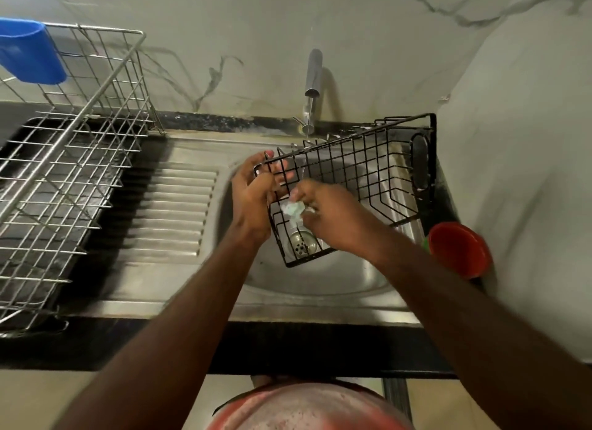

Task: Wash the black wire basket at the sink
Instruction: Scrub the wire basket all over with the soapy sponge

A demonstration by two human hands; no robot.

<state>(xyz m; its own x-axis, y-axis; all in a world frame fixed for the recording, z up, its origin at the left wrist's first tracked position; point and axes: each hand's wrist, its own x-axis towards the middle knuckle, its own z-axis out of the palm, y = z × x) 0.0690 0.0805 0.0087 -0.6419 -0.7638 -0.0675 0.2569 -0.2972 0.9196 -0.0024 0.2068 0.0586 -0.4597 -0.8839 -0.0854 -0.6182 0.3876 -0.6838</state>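
Note:
The black wire basket is tilted over the steel sink, its far end leaning on the sink's right rim. My left hand grips the basket's near left corner, fingers curled round the wires. Inside the basket, my right hand pinches a pale green soapy scrub pad against the wires. A thin stream of water falls from the chrome tap onto the basket's rim. The sink drain shows through the basket's mesh.
A steel dish rack with a blue holder stands on the left over a black tray. The ribbed drainboard lies between rack and sink. A red cup sits at the sink's right edge by the marble wall.

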